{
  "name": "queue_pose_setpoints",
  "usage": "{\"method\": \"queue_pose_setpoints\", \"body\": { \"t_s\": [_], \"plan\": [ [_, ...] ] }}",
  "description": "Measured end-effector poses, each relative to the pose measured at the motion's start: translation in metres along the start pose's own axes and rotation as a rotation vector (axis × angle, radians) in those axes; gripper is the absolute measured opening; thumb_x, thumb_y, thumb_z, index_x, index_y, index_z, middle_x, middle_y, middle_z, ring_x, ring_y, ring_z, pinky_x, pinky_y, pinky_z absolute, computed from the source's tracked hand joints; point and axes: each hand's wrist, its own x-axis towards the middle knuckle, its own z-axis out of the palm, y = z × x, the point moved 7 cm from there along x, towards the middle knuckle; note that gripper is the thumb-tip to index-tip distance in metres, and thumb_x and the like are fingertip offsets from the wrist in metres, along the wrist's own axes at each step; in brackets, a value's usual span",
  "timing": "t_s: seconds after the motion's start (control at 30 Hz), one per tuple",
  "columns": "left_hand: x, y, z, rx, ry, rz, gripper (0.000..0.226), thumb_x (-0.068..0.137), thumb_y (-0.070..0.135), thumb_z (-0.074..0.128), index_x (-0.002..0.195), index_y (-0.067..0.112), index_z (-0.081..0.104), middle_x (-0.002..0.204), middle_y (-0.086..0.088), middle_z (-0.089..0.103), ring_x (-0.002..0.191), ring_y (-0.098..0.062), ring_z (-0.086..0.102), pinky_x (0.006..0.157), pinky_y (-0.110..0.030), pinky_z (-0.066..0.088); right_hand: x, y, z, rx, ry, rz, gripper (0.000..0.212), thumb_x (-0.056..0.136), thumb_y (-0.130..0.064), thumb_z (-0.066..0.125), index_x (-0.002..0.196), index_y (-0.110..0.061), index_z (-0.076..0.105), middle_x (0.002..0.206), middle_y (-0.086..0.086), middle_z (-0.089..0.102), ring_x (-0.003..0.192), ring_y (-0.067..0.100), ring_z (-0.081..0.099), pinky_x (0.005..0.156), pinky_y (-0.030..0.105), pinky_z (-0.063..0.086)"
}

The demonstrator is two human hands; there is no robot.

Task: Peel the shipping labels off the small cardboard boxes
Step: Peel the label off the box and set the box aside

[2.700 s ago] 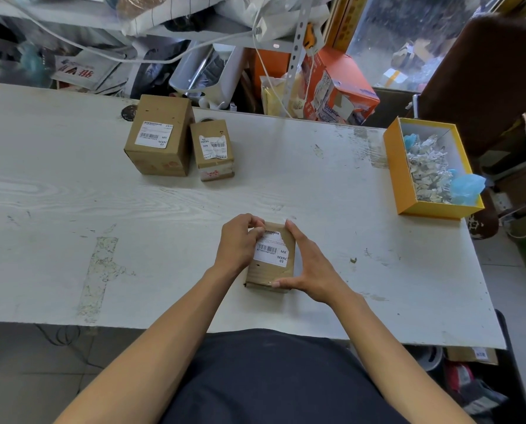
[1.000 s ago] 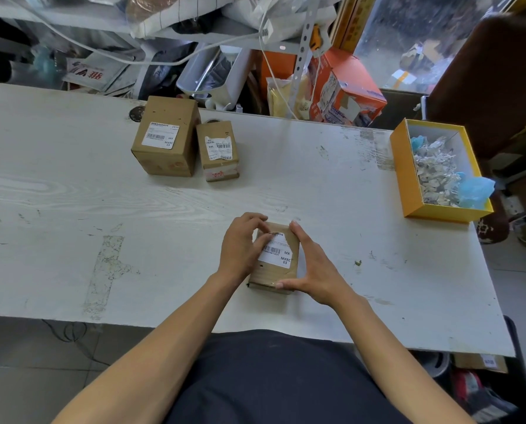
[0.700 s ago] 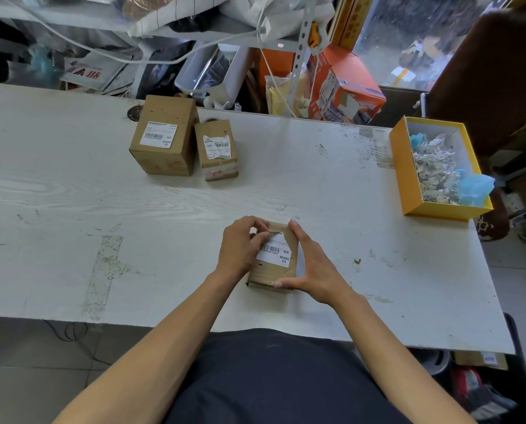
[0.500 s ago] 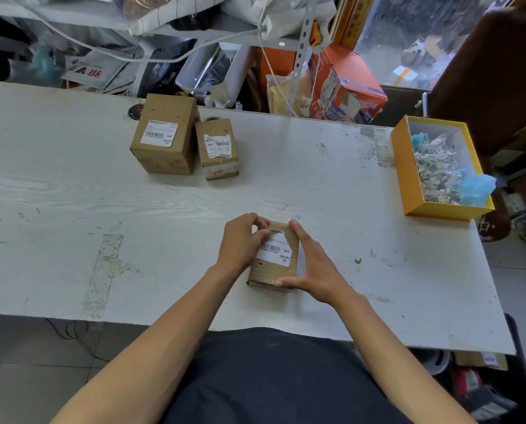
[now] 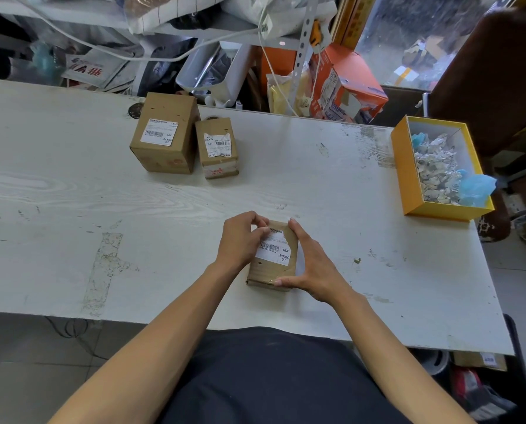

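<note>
A small brown cardboard box [image 5: 267, 272] stands on the white table [image 5: 72, 209] near its front edge. A white barcode shipping label [image 5: 274, 249] sits on the box's top; its far right corner looks torn. My left hand [image 5: 240, 240] rests against the box's left side, with fingertips pinched on the label's far left corner. My right hand [image 5: 312, 264] cups the box's right side and near end, holding it steady. Two more labelled cardboard boxes, a larger one [image 5: 165, 133] and a smaller one [image 5: 217, 146], stand side by side at the back of the table.
A yellow open box [image 5: 408, 179] holding crumpled paper scraps and a blue bag sits at the table's right edge. Behind the table are cluttered shelves, cables, an orange carton [image 5: 347, 84] and a brown chair [image 5: 494, 75]. A small scrap [image 5: 357, 261] lies right of my hands.
My left fingers have worked along the label's far edge and now pinch its corner. The box and my right hand have stayed put; the view shifted slightly.
</note>
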Motion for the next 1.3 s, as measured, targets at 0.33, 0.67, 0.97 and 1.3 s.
{"method": "queue_pose_setpoints", "body": {
  "t_s": [0.33, 0.67, 0.97, 1.3],
  "plan": [
    [0.0003, -0.0003, 0.0005, 0.027, -0.006, 0.007, 0.005, 0.082, 0.01, 0.068, 0.077, 0.009, 0.067, 0.092, 0.011, 0.069, 0.088, -0.003, 0.062, 0.074, -0.013, 0.042, -0.0006, -0.0012, -0.0002, -0.004, 0.009, -0.009, 0.127, 0.061, -0.048, 0.09, 0.153, -0.046, 0.002, 0.154, -0.013, 0.028, 0.136, 0.01, 0.029, 0.106, 0.028, 0.03],
    [-0.0003, 0.0004, 0.0006, 0.026, -0.013, 0.01, 0.007, 0.084, 0.01, 0.067, 0.076, 0.011, 0.066, 0.094, 0.009, 0.069, 0.089, -0.006, 0.062, 0.073, -0.009, 0.041, -0.0006, -0.0015, 0.0003, -0.005, 0.008, -0.008, 0.126, 0.061, -0.048, 0.089, 0.152, -0.048, 0.002, 0.154, -0.013, 0.027, 0.137, 0.01, 0.029, 0.106, 0.027, 0.029],
    [-0.0005, 0.0001, 0.0013, 0.036, -0.02, 0.004, 0.008, 0.084, 0.011, 0.067, 0.076, 0.011, 0.066, 0.095, 0.007, 0.069, 0.093, -0.01, 0.062, 0.08, -0.019, 0.044, -0.0007, 0.0, 0.0009, 0.001, 0.012, -0.017, 0.126, 0.06, -0.048, 0.09, 0.153, -0.045, 0.004, 0.154, -0.012, 0.027, 0.138, 0.01, 0.029, 0.108, 0.027, 0.028],
    [-0.0016, 0.0029, -0.0002, 0.044, -0.017, 0.005, 0.01, 0.086, 0.012, 0.067, 0.076, 0.012, 0.065, 0.099, 0.003, 0.072, 0.094, -0.011, 0.062, 0.08, -0.019, 0.042, -0.0003, 0.0008, 0.0013, 0.003, 0.009, -0.025, 0.126, 0.06, -0.049, 0.09, 0.154, -0.044, 0.005, 0.155, -0.012, 0.028, 0.137, 0.01, 0.029, 0.109, 0.027, 0.028]
  ]
}}
